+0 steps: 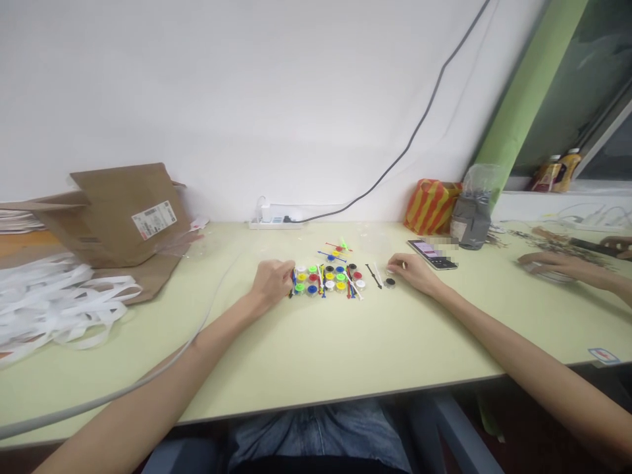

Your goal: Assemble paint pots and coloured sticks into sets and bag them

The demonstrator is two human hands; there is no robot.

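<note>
A cluster of small round coloured pieces (328,279) in green, yellow, red, blue, black and white lies on the pale green table (316,355), mixed with thin coloured sticks. My left hand (272,280) rests at the cluster's left edge, fingers curled and pinched at a blue piece there. My right hand (411,271) lies to the right, fingers curled, its fingertips next to a small black round piece (390,282) and a black stick (374,275). What the right fingers hold, if anything, is hidden.
A phone (432,254) lies behind my right hand. An orange striped bag (431,205) and a grey bag (471,217) stand at the back right. A power strip (274,221), cardboard (118,214) and white strips (54,303) sit left. Another person's hands (557,264) work at far right.
</note>
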